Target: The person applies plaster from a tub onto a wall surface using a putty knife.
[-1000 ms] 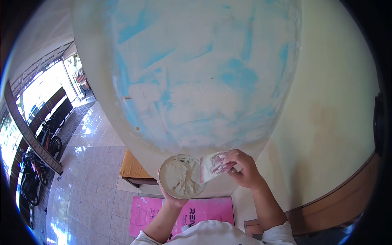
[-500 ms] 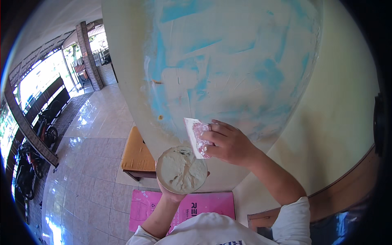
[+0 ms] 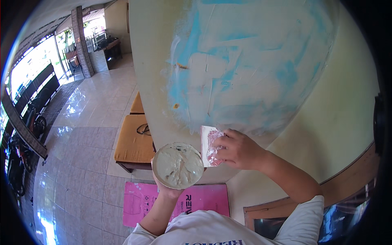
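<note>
My left hand [image 3: 165,185] holds a round shallow container [image 3: 179,165] of thick off-white paste from beneath, its fingers mostly hidden. My right hand [image 3: 241,151] grips a pinkish flat scraper [image 3: 212,145] smeared with white paste. The scraper stands upright just right of the container's rim; I cannot tell whether they touch. Beyond both hands rises a pale curved wall with a large patch [image 3: 245,73] of uneven white coating over light blue, marked by ridges and small orange-brown spots.
An orange-cushioned bench [image 3: 130,147] with a dark cord sits at left, above flat pink cardboard [image 3: 136,208] on the tiled floor [image 3: 81,139]. Motorbikes [image 3: 18,163] and dark fencing line the bright left side. A pillar [image 3: 81,45] stands behind. A brown wooden frame [image 3: 257,212] is at lower right.
The view has swung leftward, showing more of the walkway and bench. My right hand has turned over, bringing the scraper from tilted to upright beside the container, which stays in my left hand.
</note>
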The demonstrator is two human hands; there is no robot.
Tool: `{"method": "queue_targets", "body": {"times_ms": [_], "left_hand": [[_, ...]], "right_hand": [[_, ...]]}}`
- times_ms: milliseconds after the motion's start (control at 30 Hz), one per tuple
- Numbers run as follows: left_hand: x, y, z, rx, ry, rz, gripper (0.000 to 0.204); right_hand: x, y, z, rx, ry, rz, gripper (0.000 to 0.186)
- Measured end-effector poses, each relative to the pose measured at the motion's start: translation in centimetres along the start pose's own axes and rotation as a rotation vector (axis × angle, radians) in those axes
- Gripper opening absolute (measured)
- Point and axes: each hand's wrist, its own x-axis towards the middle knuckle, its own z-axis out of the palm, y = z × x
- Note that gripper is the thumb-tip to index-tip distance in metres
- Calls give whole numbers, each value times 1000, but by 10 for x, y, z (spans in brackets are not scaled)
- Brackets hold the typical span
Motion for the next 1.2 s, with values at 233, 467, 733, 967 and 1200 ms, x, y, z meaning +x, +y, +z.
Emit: {"method": "queue_targets", "body": {"times_ms": [233, 467, 733, 967, 1200], "left_hand": [[0, 12, -6, 2, 54, 137, 60], [3, 14, -15, 29, 21, 185, 62], [-11, -8, 10, 218, 91, 279, 66], [-13, 8, -8, 573, 132, 322, 78], [-11, 9, 3, 139, 6, 221, 75]], "right_hand": [[-4, -27, 31, 366, 110, 65, 36], [16, -66, 27, 22, 145, 75, 31], [46, -85, 22, -251, 134, 182, 9], [66, -70, 0, -251, 185, 54, 9], [60, -92, -9, -237, -18, -100, 10]]}}
